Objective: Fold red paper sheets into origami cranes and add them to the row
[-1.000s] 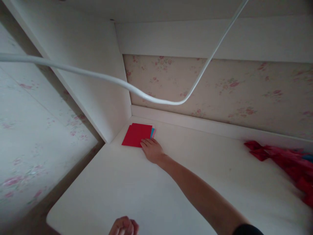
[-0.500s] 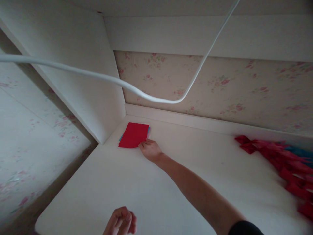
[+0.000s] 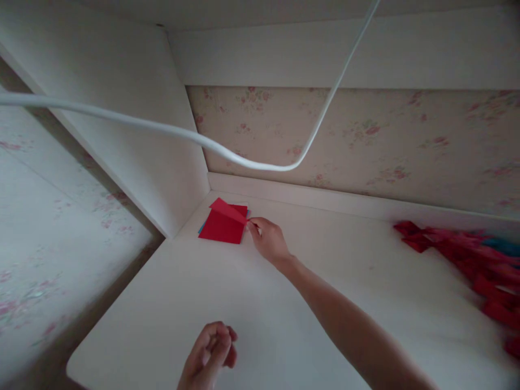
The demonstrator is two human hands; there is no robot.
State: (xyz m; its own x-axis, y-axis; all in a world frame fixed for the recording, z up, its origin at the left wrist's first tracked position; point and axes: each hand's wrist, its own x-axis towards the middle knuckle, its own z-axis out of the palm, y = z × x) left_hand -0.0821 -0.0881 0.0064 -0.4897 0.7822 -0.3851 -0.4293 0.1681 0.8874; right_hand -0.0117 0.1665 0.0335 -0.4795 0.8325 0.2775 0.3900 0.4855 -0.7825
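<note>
My right hand [image 3: 270, 241] pinches a red sheet of paper [image 3: 227, 210] at its right end. The sheet is raised and tilted above a stack of square paper [image 3: 221, 227] whose top is also red. Slivers of blue and a pale sheet peek out at the stack's edges. My left hand [image 3: 213, 346] hovers over the near part of the table, its fingers curled in toward the thumb with nothing visible in them.
The stack lies on a white tabletop [image 3: 325, 260], by the corner of a side panel [image 3: 162, 124] and a low back ledge [image 3: 284, 189]. Folded red and blue paper pieces [image 3: 459, 254] lie at the right. A white cable [image 3: 260, 165] hangs across the view.
My right hand has lifted one red sheet off the stack and drawn it up and slightly right. My left hand has risen further into view, fingers still curled.
</note>
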